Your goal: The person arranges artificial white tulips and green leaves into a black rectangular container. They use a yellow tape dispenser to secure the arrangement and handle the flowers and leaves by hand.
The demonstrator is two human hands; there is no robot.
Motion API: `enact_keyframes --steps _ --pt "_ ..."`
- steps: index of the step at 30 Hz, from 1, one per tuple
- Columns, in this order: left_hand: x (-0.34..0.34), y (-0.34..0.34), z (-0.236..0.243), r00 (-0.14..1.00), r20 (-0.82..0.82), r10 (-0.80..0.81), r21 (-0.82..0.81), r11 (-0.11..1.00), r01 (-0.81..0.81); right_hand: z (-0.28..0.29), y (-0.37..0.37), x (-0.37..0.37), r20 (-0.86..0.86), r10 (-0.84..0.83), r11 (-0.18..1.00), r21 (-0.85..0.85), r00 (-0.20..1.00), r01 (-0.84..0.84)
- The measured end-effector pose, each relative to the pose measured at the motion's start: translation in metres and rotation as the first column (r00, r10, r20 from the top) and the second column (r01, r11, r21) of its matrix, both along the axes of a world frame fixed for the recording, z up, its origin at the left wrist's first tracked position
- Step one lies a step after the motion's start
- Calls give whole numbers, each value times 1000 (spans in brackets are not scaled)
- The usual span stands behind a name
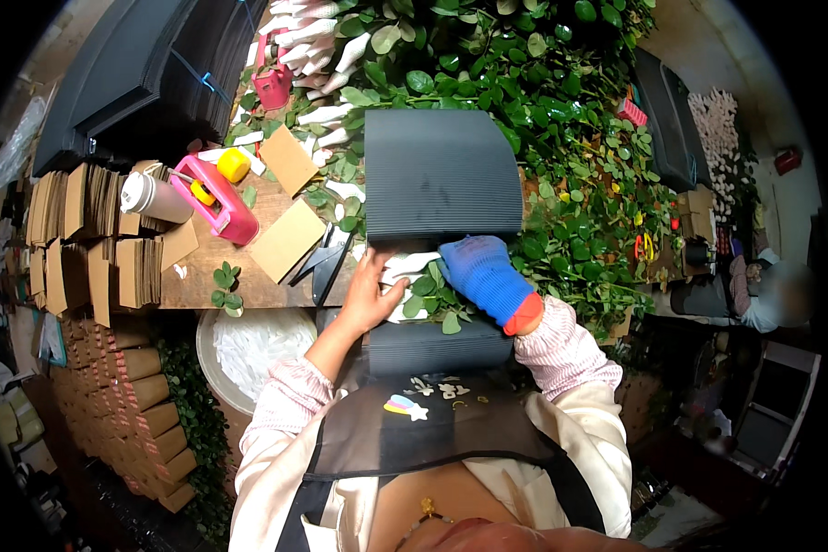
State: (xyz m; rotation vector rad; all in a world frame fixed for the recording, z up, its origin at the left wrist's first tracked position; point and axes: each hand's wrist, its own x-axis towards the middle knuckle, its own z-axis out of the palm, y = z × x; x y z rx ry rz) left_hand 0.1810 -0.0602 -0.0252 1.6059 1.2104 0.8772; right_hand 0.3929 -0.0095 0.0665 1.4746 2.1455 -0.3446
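Note:
Two leaning or lying parts of black corrugated sheet stand before me, the larger sheet part (pixel 442 175) beyond my hands and the nearer sheet part (pixel 437 348) close to my apron. Between them is a small bunch of flowers (pixel 408 267) with heads in white netted sleeves and green leaves. My left hand (pixel 370 293), bare, curls round the left side of this bunch, thumb over the white sleeves. On its right, my right hand (pixel 483 274) wears a blue knitted glove with an orange cuff. Its fingers are bent in against the leaves, tips hidden.
Leafy stems (pixel 561 175) cover the table's back and right. At left lie scissors (pixel 322 262), cardboard pieces (pixel 288 241), a pink tool holder (pixel 219 198) and a white cup (pixel 155 198). A tub of white sleeves (pixel 258 354) stands below the table edge. Another person (pixel 768 290) is at far right.

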Motion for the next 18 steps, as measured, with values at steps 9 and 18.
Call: enact_keyframes --steps 9,18 --pt "-5 5 -22 987 -159 21 59 998 -12 -13 6 -15 -183 -177 984 5 967 181" --pt "-3 17 -14 931 89 353 -166 927 -336 -22 10 -19 -166 -181 983 -6 969 182"
